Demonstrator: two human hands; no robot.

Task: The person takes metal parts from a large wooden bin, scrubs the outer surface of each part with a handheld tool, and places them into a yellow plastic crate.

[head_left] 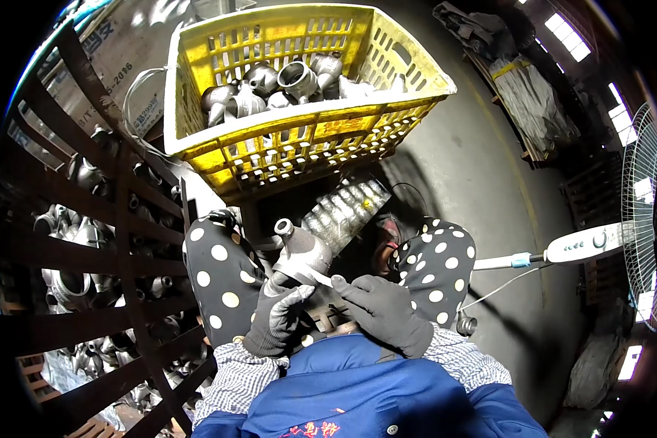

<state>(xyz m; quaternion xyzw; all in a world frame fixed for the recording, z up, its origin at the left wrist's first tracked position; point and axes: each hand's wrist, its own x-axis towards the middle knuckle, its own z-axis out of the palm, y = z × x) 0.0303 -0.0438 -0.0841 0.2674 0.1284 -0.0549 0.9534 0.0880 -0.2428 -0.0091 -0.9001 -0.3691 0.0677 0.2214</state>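
A grey cast-metal fitting (305,252), with a rounded body and a short open pipe neck, is tilted up in front of my lap. My left hand (276,320), in a dark glove with a greyish worn palm, is closed around its lower side. My right hand (383,310), also gloved, pinches a thin pale strip-like tool (318,277). That tool's far end lies against the fitting's lower edge; its exact kind I cannot make out. Beyond the fitting, a block of shiny ridged pieces (347,212) lies between my knees.
A yellow plastic crate (321,135) holding several metal castings (298,80) stands ahead. At the left, a rusty barred bin (128,241) contains many similar castings. A standing fan (639,219) is at the right, its cable on the floor. Wrapped bundles (529,106) lie at the far right.
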